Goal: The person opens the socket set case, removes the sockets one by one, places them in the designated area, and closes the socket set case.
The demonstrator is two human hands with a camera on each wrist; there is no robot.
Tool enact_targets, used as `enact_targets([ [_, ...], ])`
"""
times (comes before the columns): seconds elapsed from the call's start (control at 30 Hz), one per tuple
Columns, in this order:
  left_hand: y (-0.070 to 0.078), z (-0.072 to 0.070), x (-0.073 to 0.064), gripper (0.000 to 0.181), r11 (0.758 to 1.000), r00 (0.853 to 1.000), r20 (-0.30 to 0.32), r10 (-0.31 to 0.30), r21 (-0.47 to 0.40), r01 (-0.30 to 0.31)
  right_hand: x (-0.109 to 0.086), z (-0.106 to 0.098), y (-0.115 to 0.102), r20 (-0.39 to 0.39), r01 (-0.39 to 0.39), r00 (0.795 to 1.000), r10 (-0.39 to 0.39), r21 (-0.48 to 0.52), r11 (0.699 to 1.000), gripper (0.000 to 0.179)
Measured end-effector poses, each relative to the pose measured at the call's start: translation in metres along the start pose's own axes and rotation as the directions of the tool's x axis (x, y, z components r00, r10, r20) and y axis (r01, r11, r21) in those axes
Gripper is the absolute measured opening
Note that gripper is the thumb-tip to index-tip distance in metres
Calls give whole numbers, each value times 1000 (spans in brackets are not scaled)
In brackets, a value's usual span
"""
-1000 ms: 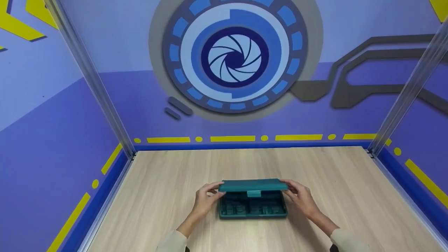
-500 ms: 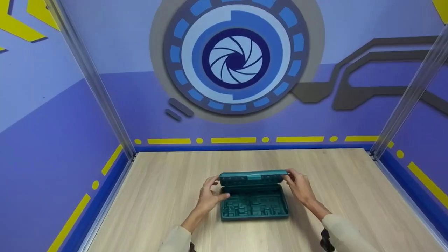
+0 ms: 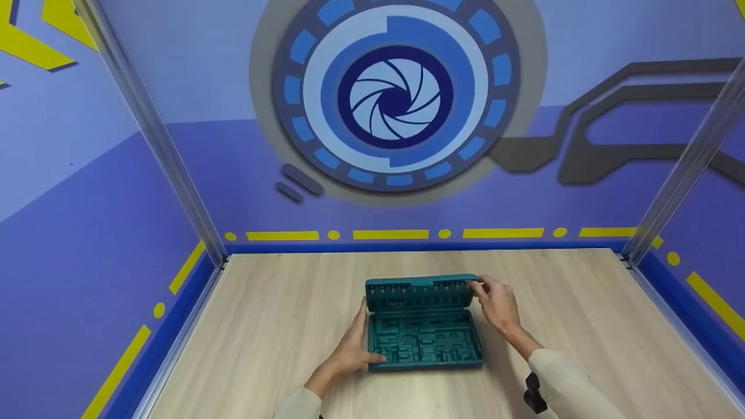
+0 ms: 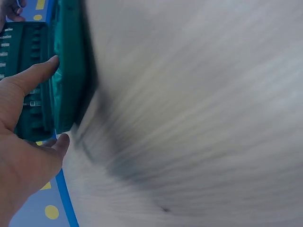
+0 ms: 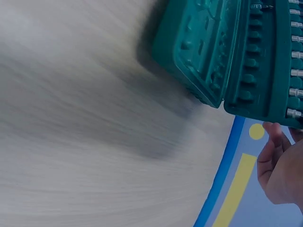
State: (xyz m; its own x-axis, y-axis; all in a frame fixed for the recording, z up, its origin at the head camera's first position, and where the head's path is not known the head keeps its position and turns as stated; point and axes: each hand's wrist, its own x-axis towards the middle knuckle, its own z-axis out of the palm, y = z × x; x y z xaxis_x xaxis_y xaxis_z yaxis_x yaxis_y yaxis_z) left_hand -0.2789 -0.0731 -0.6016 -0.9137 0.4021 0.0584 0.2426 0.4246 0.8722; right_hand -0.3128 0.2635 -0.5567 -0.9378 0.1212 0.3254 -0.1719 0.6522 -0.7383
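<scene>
A green plastic tool case (image 3: 424,338) lies on the table with its lid (image 3: 420,297) raised. Moulded recesses shape its base, and a row of small silver sockets (image 5: 297,73) lines the inside of the lid. My left hand (image 3: 347,349) holds the base at its left side, thumb over the rim near the front corner and fingers along the outer wall. At the lid's upper right corner, my right hand (image 3: 499,301) pinches the edge between thumb and fingers. In the right wrist view, part of that hand is hidden behind the lid.
The light wood table (image 3: 279,308) ends at a purple-blue back wall (image 3: 204,169) with a yellow dashed line. Metal posts (image 3: 669,192) stand at its back corners, and side panels (image 3: 87,262) close off left and right.
The lid has swung up and back, showing its inside and the base recesses. My left hand has left the lid and come down to the base's left side; my right hand rose with the lid.
</scene>
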Motion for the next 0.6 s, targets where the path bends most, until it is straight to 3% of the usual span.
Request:
enact_targets([
  [0.23, 0, 0, 7, 139, 998, 999, 49, -6, 58, 3, 7, -1, 3, -3, 1, 1000, -1, -23, 1000, 19],
  [0.47, -1, -2, 13, 142, 993, 998, 46, -52, 105, 47, 10, 3, 3, 10, 12, 1000, -12, -10, 1000, 24],
  [0.6, -3, -4, 16, 144, 992, 994, 59, -93, 89, 88, 6, 7, 8, 88, -30, 996, 26, 45, 999, 34],
])
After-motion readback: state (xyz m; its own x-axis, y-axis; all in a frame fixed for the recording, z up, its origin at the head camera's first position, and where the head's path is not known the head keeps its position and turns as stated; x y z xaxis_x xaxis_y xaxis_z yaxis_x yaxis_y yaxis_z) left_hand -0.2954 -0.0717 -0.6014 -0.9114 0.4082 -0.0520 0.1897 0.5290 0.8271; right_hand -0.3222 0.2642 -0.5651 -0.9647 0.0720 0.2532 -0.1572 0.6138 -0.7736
